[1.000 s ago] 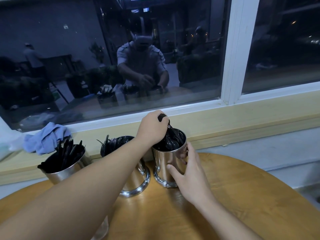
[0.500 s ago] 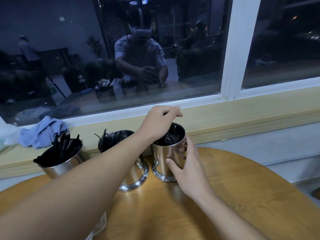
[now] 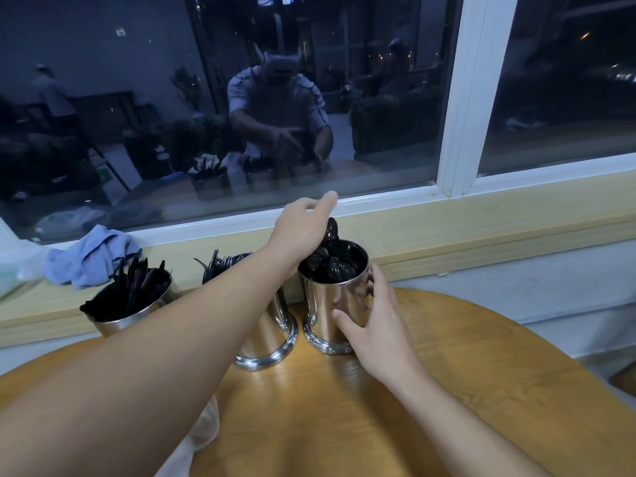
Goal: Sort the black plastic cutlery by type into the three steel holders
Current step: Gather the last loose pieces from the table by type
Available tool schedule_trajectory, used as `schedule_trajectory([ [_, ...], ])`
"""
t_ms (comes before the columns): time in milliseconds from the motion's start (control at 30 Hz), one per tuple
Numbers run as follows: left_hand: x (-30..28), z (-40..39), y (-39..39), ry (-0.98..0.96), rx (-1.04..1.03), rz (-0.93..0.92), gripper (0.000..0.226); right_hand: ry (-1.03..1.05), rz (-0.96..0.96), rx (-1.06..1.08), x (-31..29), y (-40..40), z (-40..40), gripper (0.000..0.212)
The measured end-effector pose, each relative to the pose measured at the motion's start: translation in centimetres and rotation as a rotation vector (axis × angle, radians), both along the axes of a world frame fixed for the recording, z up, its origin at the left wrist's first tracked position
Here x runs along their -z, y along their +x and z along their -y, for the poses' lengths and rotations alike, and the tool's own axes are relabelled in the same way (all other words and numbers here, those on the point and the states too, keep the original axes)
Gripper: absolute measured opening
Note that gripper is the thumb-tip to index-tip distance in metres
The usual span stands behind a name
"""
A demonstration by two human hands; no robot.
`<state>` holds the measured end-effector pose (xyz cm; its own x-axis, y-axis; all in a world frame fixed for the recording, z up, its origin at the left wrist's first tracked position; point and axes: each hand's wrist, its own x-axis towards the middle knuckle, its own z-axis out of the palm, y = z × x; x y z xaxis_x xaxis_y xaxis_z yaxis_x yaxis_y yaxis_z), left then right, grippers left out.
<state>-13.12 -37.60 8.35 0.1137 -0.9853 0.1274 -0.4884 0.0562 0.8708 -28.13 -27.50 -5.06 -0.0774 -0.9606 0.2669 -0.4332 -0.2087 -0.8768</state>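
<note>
Since a moment ago your left hand (image 3: pixel 303 228) has lifted, fingers loosely spread over the spoons (image 3: pixel 332 263); your right hand (image 3: pixel 375 325) grips the spoon holder (image 3: pixel 330 304), steadying it.

No readable text, label, brand or number is showing anywhere. The steel holders (image 3: pixel 339 304) are showing plain polished walls, and the dark window glass (image 3: pixel 137 98) is reflecting only blurred shapes.

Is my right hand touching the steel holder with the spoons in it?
Touching. The head view shows the right hand with its thumb and fingers pressed against the side of the spoon holder, no gap between them.
</note>
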Motion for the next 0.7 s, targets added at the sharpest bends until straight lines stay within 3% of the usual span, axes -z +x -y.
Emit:
schedule_trajectory([
  [100, -0.3, -0.3, 0.8, -0.066, 0.109, 0.050, 0.044, 0.010, -0.021, 0.003, -0.7, -0.2, -0.5, 0.098],
  [267, -0.7, -1.2, 2.2, -0.080, 0.286, 0.382, 0.038, 0.015, -0.053, -0.001, -1.6, -0.4, -1.7, 0.099],
  [400, -2.1, -2.6, 2.9, -0.125, 0.304, 0.461, 0.024, 0.014, -0.080, -0.020, -3.0, -0.5, -3.1, 0.098],
  [533, -3.5, -5.1, 3.1, -0.166, 0.261, 0.473, 0.042, 0.013, -0.137, -0.011, -4.6, -1.1, -4.8, 0.096],
  [633, -4.0, -7.3, 4.0, -0.207, 0.198, 0.473, 0.042, 0.016, -0.146, 0.020, -4.8, -1.5, -5.9, 0.080],
  [700, -3.9, -9.5, 4.8, -0.245, 0.115, 0.384, 0.035, 0.026, -0.097, 0.070, -4.5, -1.6, -6.6, 0.048],
])
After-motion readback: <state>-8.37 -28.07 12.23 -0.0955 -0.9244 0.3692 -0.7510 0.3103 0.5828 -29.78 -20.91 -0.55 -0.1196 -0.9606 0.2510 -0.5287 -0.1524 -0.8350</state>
